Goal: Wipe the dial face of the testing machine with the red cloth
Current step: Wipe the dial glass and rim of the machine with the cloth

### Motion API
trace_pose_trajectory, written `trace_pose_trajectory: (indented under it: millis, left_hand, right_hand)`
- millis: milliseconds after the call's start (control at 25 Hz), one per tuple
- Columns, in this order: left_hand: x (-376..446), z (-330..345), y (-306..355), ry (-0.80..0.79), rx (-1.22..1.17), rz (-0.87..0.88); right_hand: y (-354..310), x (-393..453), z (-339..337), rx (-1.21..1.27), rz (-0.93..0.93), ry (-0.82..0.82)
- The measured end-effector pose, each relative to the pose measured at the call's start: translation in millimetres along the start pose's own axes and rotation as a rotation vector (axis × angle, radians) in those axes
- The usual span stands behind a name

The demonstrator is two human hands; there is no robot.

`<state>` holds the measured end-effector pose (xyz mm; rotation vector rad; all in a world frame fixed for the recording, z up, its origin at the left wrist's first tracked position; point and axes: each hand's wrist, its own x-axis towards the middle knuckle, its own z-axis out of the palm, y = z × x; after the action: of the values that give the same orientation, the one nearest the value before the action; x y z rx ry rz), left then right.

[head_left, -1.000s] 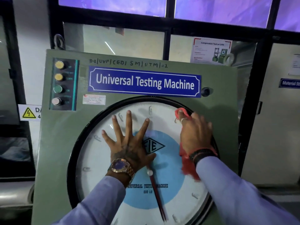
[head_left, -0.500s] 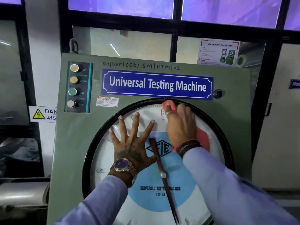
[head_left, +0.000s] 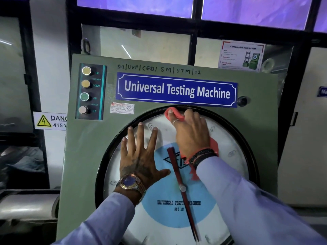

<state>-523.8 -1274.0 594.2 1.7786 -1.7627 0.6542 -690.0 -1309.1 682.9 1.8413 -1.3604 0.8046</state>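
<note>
Dial face [head_left: 228, 138] of the green testing machine [head_left: 85, 152] is round, white with a blue centre, inside a black ring, and it sits under the blue nameplate [head_left: 177, 90] with the words "Universal Testing Machine". On the top part of the dial, near the black ring, the right hand [head_left: 192, 135] presses the red cloth [head_left: 174, 114] against the glass; its fingers are closed over the cloth, and more red cloth shows below the wrist. The left hand [head_left: 141, 158] lies flat on the left part of the dial with fingers spread open, holding nothing. A dark red pointer [head_left: 184, 195] runs diagonally across the blue centre, between the two arms.
</note>
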Motion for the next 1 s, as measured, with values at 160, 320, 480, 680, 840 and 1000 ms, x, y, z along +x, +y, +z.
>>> trace_pose_trajectory:
  millis: [160, 320, 480, 680, 840, 1000]
  left_hand:
    - [-1, 3, -1, -0.009, -0.009, -0.002]
    - [0, 5, -3, -0.006, -0.017, 0.006]
    - [-1, -1, -4, -0.053, -0.014, 0.020]
    - [-15, -33, -16, -0.010, -0.152, 0.070]
    - [-35, -64, -54, 0.353, -0.331, -0.030]
    - [-65, -97, -101, 0.404, -0.246, -0.215]
  right_hand:
    - [27, -14, -1, -0.119, 0.222, -0.009]
    - [-5, -4, 5, 0.007, 0.111, 0.004]
    - [5, -13, 3, 0.030, 0.135, -0.028]
    - [0, -20, -11, 1.314, 0.311, -0.036]
    - [-18, -41, -20, 2.250, 0.752, -0.171]
    - [-75, -75, -18, 2.766, 0.544, -0.406]
